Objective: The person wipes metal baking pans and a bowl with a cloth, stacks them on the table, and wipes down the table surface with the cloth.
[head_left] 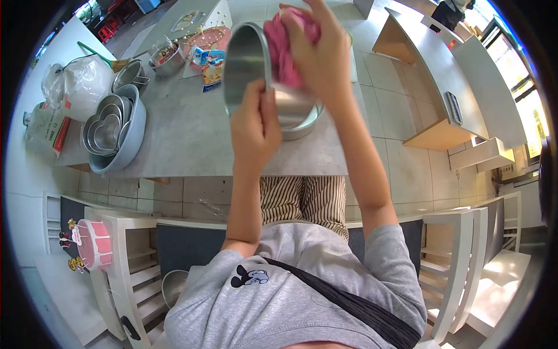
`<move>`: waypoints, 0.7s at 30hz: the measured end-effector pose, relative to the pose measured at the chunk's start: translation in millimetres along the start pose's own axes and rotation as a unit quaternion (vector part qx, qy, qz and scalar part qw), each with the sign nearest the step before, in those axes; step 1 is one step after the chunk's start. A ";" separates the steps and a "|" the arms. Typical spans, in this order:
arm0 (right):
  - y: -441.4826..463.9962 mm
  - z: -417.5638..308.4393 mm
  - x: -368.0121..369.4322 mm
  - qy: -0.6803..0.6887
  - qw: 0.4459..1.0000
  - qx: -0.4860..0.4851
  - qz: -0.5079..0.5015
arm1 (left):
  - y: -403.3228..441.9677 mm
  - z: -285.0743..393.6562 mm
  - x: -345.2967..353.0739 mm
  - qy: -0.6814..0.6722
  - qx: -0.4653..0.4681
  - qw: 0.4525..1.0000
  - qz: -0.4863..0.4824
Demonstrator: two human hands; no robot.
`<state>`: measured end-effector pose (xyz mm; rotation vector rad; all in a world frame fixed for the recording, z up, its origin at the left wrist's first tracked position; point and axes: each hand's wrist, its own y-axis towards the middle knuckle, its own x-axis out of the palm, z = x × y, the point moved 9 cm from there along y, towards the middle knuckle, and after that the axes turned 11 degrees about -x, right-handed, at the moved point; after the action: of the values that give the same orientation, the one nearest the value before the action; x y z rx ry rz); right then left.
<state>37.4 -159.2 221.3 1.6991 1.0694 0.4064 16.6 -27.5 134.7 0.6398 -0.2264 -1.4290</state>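
Note:
My left hand point(256, 127) grips the rim of a round metal cake pan point(246, 67), thumb on one side and fingers on the other. The pan is tilted up on its side above the table. A bunched pink cloth point(283, 58) is in my right hand point(317, 58), close against the pan's rim; this hand is slightly blurred. Below and behind the hands, another round metal pan point(297, 119) stands on the grey table point(186, 136), partly hidden by the raised pan and my right arm.
At the left, a grey-blue basin point(136, 131) holds several heart-shaped metal pans point(107, 132). Plastic bags point(87, 87), a metal bowl point(167, 59) and a snack packet point(213, 72) lie farther back. A pink cake point(95, 244) stands on the bench at lower left.

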 end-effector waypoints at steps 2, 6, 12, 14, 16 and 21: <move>-8.3 20.1 11.0 0.026 0.983 0.164 -0.073 | -8.9 -6.7 7.6 0.031 0.008 0.999 -0.029; -52.6 -47.8 37.8 -0.044 0.994 -0.095 -0.008 | -10.0 -34.6 -17.5 -0.035 0.076 0.984 0.157; -2.9 34.8 41.1 0.082 0.982 0.108 -0.131 | -19.9 -30.4 -24.5 -0.058 -0.015 0.995 0.081; 5.3 56.6 41.6 0.004 0.981 0.108 -0.161 | -26.1 -18.2 -21.5 -0.001 0.038 0.996 0.079; 5.3 45.9 40.2 -0.050 0.983 0.093 -0.147 | -28.6 -16.6 -28.3 0.028 0.070 0.989 0.128; -52.7 -40.2 42.4 -0.090 0.993 -0.079 -0.002 | -10.5 -35.7 -36.1 0.064 0.034 0.983 0.168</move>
<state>8.2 -98.2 181.3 1.5613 0.8847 0.3198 20.4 16.9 108.3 0.7103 -0.2704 -1.0553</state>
